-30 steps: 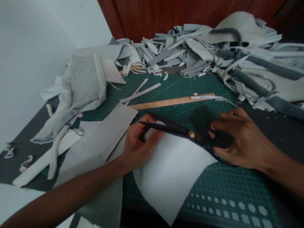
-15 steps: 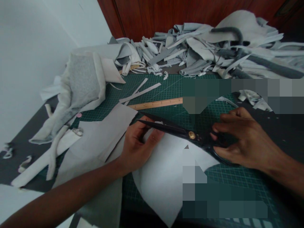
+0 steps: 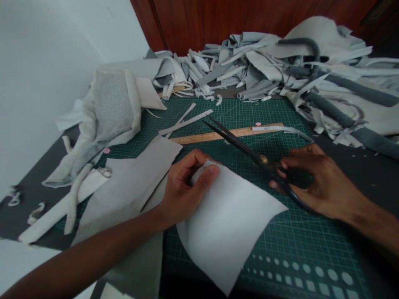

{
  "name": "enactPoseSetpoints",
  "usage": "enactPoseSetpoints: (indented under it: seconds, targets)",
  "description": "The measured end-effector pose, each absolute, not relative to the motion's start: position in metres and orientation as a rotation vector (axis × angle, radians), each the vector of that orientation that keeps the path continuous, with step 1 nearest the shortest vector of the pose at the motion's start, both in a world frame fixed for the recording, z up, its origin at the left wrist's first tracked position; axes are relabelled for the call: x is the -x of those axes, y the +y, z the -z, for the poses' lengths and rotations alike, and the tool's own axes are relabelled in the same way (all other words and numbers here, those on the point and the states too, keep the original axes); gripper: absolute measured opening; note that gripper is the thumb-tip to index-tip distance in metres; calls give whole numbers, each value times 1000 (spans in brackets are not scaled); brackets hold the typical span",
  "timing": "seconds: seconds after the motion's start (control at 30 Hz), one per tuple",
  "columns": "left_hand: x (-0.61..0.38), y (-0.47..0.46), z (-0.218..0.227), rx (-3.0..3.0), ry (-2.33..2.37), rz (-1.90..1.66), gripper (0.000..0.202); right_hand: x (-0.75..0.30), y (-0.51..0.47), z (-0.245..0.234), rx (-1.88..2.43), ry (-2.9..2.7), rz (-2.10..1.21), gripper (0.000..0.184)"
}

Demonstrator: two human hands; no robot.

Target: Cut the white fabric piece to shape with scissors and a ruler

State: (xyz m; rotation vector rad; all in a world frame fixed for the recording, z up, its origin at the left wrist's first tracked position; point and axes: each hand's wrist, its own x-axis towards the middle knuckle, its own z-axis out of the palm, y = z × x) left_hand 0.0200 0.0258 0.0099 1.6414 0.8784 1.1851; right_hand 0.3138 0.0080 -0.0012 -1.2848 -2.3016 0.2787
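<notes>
My left hand [image 3: 190, 187] pinches the upper corner of a white sheet [image 3: 233, 211], thumb on top and fingers beneath. The sheet looks like leather or thick paper and hangs curved over the cutting mat. In my right hand [image 3: 321, 182] are black scissors [image 3: 240, 145] with a brass pivot, fingers through the handles. Their blades point up and left, slightly parted, above the sheet's edge and apart from it. Behind the blades lies a wooden ruler [image 3: 205, 136] on the mat.
A green gridded cutting mat [image 3: 299, 236] covers the table. Larger pale pieces [image 3: 137, 174] lie left, beside a rolled fuzzy grey-white piece [image 3: 112, 99]. Thin strips [image 3: 187, 122] lie beyond the ruler. A heap of scraps [image 3: 230, 66] lines the back by a reddish wooden panel [image 3: 218, 20].
The scissors have moved up and away from the sheet's top edge, where the blades lay across it near my left fingers. My left hand keeps its pinch on the sheet.
</notes>
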Motion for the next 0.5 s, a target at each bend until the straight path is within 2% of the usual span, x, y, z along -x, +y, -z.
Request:
enactPoseSetpoints:
  seconds: [0.3,0.5]
  targets:
    - [-20,28,-8,-1725,804,-1271,24,-320,10,-1,1113,-2460,-372,10]
    - [-19,30,-7,-1719,821,-1260,18,-331,14,-8,1114,-2489,-280,15]
